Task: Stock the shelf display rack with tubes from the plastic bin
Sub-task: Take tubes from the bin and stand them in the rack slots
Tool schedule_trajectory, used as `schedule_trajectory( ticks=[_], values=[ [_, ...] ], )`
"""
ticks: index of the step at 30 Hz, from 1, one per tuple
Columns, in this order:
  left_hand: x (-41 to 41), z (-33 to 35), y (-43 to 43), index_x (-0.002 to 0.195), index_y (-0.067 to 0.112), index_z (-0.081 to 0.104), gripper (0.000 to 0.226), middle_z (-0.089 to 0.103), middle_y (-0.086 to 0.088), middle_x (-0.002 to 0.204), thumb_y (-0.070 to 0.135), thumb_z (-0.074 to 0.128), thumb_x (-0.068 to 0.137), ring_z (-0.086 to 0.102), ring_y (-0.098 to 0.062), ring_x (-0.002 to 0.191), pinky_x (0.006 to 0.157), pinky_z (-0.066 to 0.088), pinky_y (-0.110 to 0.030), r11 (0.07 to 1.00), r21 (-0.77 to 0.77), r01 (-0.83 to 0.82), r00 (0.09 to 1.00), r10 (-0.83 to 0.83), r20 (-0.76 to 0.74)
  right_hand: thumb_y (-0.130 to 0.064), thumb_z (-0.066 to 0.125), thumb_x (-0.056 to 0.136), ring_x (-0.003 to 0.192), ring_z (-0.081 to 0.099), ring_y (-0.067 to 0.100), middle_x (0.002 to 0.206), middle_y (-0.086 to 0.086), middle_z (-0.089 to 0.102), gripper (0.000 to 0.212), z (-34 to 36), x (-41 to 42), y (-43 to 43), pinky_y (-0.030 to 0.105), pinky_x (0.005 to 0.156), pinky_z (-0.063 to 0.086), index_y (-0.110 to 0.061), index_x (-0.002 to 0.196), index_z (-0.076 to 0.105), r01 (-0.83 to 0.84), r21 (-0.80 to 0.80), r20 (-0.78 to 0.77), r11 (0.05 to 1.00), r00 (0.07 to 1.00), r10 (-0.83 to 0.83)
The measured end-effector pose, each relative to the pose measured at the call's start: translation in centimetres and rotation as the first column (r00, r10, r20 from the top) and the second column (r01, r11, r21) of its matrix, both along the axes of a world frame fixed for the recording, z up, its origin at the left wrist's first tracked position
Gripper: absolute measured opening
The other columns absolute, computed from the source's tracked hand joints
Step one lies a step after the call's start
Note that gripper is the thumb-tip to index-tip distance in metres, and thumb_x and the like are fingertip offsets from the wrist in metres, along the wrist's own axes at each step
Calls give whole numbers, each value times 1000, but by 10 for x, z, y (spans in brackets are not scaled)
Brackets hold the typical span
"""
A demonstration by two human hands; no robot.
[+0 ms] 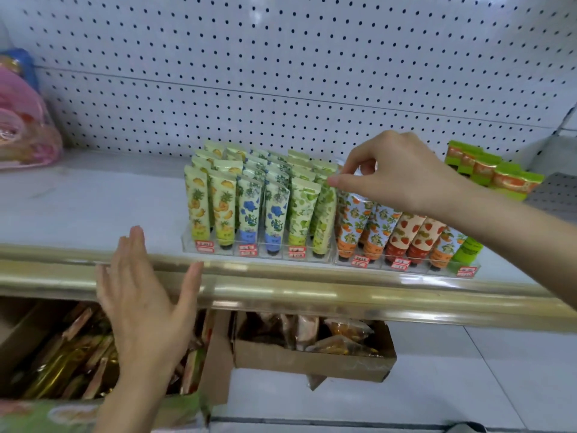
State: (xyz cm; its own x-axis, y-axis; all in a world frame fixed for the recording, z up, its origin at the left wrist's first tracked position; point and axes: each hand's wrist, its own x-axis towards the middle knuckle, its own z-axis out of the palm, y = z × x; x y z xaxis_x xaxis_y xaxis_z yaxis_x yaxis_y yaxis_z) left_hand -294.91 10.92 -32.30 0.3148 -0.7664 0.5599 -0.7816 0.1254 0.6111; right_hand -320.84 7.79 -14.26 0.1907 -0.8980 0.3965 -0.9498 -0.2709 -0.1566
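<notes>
Pegboard wall (281, 57): rising behind both grips, white with dark holes.
Shelf (93, 207): lying under the right grip and just beyond the left one, its gold front rail (281, 285) running between the left grip and the racks.
Cardboard boxes (312, 360): sitting below the shelf, lower than both grips, holding wrapped goods.
Plastic bin: not showing anywhere, so I am not seeing where the tubes come from.
Left display rack (259, 254): standing just left of the right grip, packed with pineapple tubes (196, 207), blue-flower tubes (249, 210) and green-leaf tubes (299, 210), caps down.
Right display rack (406, 268): sitting directly beneath the right grip, carrying strawberry tubes (406, 232) among others, leaning back in rows.
Right grip (396, 170): reaching over the seam between the two racks, thumb and forefinger pinching the top edge of what looks like an orange-print tube (351, 217). Something glossy is blurring the contact, so I am judging here, not certain.
Left grip (143, 301): hovering flat and spread above the rail, holding nothing and touching nothing that I can see.
Step in hand: probably seating that tube at the left end of the right rack.
Doing it well: keeping the pinch high on the crimp, lowering the tube cap first and straight down so it is not knocking the green-leaf tubes beside the grip, and letting go only once the cap is resting in its slot. If the rack starts sliding, bringing the left grip up to steady its front.
</notes>
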Motion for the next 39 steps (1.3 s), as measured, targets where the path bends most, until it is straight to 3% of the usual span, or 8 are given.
schedule_trajectory(
  ticks=[4, 8, 12, 21, 32, 39],
  values=[
    [8, -8, -1, 153, 13, 14, 87, 20, -5, 158, 71, 22, 88, 4, -5, 144, 119, -8, -43, 996, 63, 66, 990, -73, 117, -52, 62, 81, 54, 43, 5, 54, -11, 45, 30, -4, 2, 1, 27, 63, 34, -23, 73, 68, 31, -13, -14, 999, 999, -31],
    [6, -9, -2, 153, 13, 16, 87, 23, -6, 157, 71, 18, 88, 3, -7, 146, 119, -12, -41, 990, 68, 128, 980, -136, 147, -50, 62, 82, 50, 50, 9, 50, -9, 49, 29, -4, 2, 2, 25, 54, 34, -24, 70, 66, 58, 2, -4, 998, 998, -58],
    [0, -8, -5, 151, 14, 22, 84, 30, -4, 155, 71, 18, 89, 4, -6, 146, 119, -11, -46, 987, 65, 147, 974, -156, 162, -51, 62, 82, 52, 48, 8, 53, -4, 53, 30, -3, 3, 2, 27, 61, 38, -23, 71, 66, 63, 20, 36, 998, 997, -63],
    [-9, -7, -8, 148, 14, 30, 82, 39, -8, 150, 69, 18, 90, 10, -6, 143, 119, -8, -46, 991, 70, 112, 982, -121, 143, -47, 65, 82, 46, 43, 9, 47, -7, 43, 27, -1, 9, 2, 25, 52, 34, -22, 73, 68, 75, 105, 67, 992, 994, -82],
    [-6, -9, -8, 149, 15, 32, 82, 41, -4, 150, 70, 18, 90, 12, -5, 144, 118, -13, -33, 985, 99, 144, 978, -157, 138, -34, 66, 86, 51, 49, 7, 54, -6, 55, 24, 1, 15, 1, 21, 48, 37, -14, 75, 73, 84, 146, 111, 986, 989, -101],
    [-5, -10, -9, 148, 15, 33, 83, 40, -2, 150, 71, 17, 89, 13, -6, 145, 119, -10, -34, 986, 82, 148, 978, -158, 132, -16, 65, 83, 55, 53, 8, 54, -7, 58, 14, -1, 17, 1, 22, 54, 45, -11, 73, 74, 118, 113, 93, 986, 987, -129]
  ],
)
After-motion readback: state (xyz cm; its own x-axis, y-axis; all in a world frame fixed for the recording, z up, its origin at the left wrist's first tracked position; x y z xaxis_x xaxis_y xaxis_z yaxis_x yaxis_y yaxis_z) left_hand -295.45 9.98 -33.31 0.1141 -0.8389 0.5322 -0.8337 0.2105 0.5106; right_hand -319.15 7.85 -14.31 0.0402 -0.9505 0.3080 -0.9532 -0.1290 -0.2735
